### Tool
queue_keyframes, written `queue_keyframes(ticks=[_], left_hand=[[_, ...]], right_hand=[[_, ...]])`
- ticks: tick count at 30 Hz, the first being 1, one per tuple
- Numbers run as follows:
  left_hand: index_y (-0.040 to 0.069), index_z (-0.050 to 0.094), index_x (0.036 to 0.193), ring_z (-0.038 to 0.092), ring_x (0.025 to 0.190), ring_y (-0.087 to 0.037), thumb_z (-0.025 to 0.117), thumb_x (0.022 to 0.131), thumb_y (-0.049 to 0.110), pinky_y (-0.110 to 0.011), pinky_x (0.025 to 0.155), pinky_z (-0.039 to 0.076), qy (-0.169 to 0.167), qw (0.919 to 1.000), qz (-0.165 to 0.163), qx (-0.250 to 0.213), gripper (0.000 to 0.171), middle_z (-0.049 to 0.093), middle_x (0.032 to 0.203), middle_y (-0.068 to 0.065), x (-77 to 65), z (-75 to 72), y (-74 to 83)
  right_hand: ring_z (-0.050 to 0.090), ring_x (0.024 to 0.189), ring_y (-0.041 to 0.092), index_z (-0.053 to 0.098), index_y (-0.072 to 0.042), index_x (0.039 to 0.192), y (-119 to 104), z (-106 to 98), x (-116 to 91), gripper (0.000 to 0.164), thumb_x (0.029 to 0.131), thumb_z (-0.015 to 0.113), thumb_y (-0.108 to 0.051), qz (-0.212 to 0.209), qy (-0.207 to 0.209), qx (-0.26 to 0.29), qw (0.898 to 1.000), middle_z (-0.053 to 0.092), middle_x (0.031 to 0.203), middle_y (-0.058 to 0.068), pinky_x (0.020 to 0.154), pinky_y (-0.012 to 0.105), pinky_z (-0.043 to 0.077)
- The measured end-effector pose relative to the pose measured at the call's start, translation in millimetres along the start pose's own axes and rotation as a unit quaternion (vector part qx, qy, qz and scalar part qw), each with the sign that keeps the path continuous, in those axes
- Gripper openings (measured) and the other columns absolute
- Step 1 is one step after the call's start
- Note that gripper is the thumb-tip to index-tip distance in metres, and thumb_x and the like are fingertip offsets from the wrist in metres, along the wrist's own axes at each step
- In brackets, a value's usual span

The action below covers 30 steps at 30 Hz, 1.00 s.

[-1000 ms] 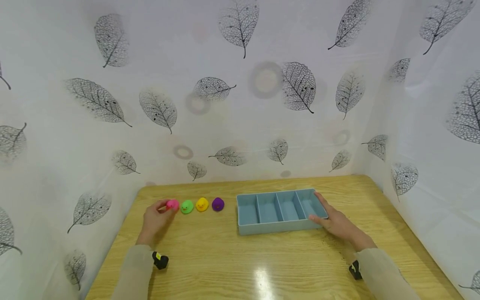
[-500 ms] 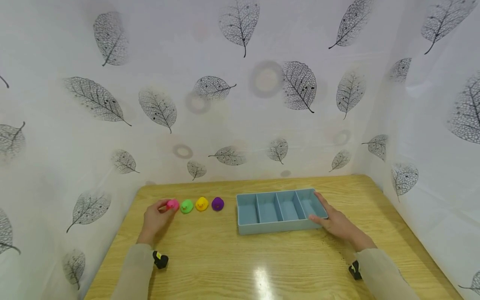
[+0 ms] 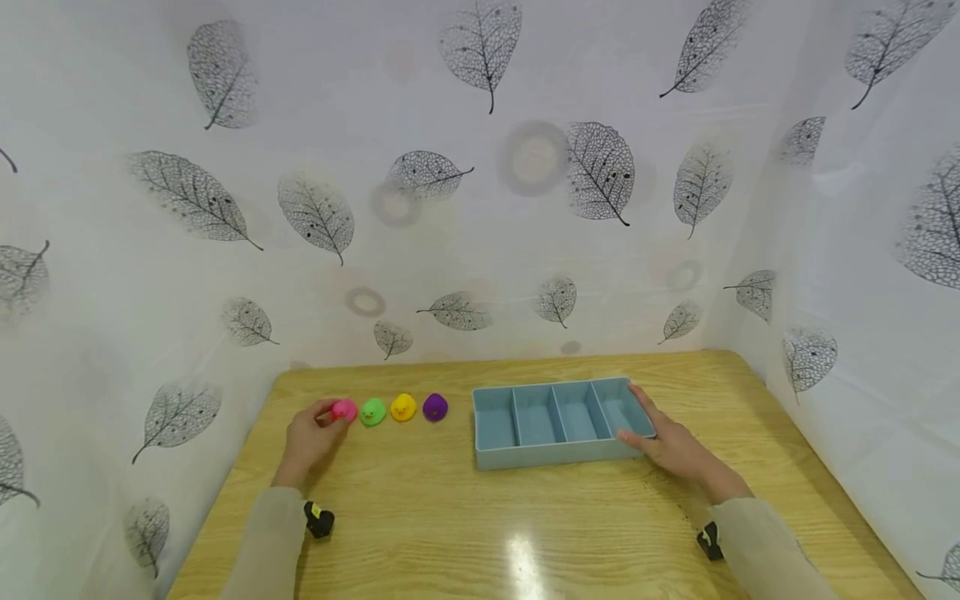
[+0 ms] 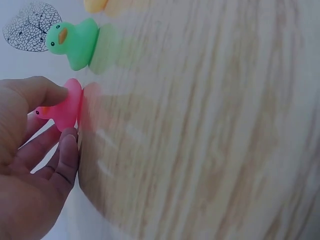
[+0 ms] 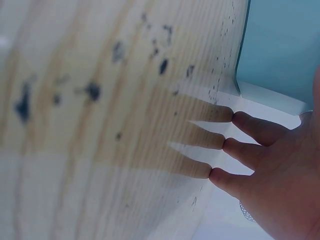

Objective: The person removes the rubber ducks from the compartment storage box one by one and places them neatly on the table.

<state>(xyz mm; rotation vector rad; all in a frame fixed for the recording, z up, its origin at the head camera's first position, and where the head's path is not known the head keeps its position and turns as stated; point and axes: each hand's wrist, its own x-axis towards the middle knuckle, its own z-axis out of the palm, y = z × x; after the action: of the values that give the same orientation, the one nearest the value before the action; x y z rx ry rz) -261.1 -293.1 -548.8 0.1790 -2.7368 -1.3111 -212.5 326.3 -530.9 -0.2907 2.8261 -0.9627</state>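
Note:
My left hand (image 3: 309,442) pinches a pink toy duck (image 3: 345,410) between thumb and fingers at the left end of a row. In the left wrist view the pink duck (image 4: 70,112) is right at the tabletop, its head partly behind the hand. Beside it stand a green duck (image 3: 372,412), a yellow duck (image 3: 403,407) and a purple duck (image 3: 435,407). My right hand (image 3: 678,450) spans the right end of a blue divided tray (image 3: 555,455), thumb at its front corner. Other fingertips of this hand (image 5: 280,170) touch the table in the right wrist view.
The tray has several compartments in a line, with nothing in them. The wooden table (image 3: 450,533) ends at a white sheet (image 3: 480,242) printed with leaves, behind and along both sides. Dark specks mark the wood by my right hand.

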Motion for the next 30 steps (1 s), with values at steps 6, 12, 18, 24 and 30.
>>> queue_keyframes(ticks=[6,12,18,24,30], left_hand=[[0.002,0.066,0.137,0.068,0.112,-0.035,0.073,0.096,0.015,-0.024,0.083,0.051,-0.007,0.9998,0.005,0.019,0.044,0.065,0.141,-0.026,0.4,0.0,-0.7],[0.003,0.065,0.138,0.067,0.112,-0.033,0.071,0.095,0.013,-0.027,0.085,0.051,-0.007,0.9998,0.005,0.020,0.045,0.065,0.141,-0.025,0.2,-0.6,-1.7],[0.005,0.063,0.142,0.066,0.110,-0.030,0.071,0.094,0.013,-0.027,0.085,0.051,-0.012,0.9998,0.002,0.018,0.049,0.065,0.142,-0.023,-1.0,-1.9,-2.5],[0.004,0.059,0.147,0.066,0.109,-0.030,0.073,0.094,0.013,-0.029,0.088,0.051,-0.015,0.9997,0.004,0.021,0.055,0.063,0.145,-0.023,-0.7,-2.9,-3.0],[0.003,0.051,0.153,0.066,0.117,-0.038,0.071,0.096,0.016,-0.040,0.097,0.054,-0.024,0.9996,0.005,0.012,0.061,0.059,0.147,-0.029,-3.1,-4.2,0.6]], right_hand=[[0.046,0.134,0.068,-0.003,-0.025,0.171,-0.3,0.0,0.3,0.092,0.106,0.058,-0.049,-0.003,0.002,-0.004,1.000,0.020,0.169,0.035,0.103,0.080,0.042],[0.044,0.135,0.069,-0.003,-0.025,0.171,-1.8,0.0,-0.3,0.092,0.106,0.058,-0.050,-0.003,0.000,-0.003,1.000,0.019,0.169,0.036,0.103,0.079,0.042],[0.050,0.132,0.066,-0.003,-0.024,0.171,-4.6,-1.8,-1.8,0.092,0.106,0.058,-0.049,-0.001,-0.004,0.002,1.000,0.017,0.170,0.036,0.103,0.079,0.042],[0.045,0.136,0.066,-0.003,-0.023,0.171,-6.9,-4.7,-2.2,0.092,0.106,0.058,-0.049,-0.004,-0.007,0.006,1.000,0.015,0.171,0.034,0.104,0.079,0.041],[0.053,0.129,0.065,-0.002,-0.023,0.171,-5.2,-6.7,-2.7,0.093,0.106,0.058,-0.049,-0.005,-0.010,-0.001,1.000,0.019,0.169,0.036,0.104,0.078,0.043]])
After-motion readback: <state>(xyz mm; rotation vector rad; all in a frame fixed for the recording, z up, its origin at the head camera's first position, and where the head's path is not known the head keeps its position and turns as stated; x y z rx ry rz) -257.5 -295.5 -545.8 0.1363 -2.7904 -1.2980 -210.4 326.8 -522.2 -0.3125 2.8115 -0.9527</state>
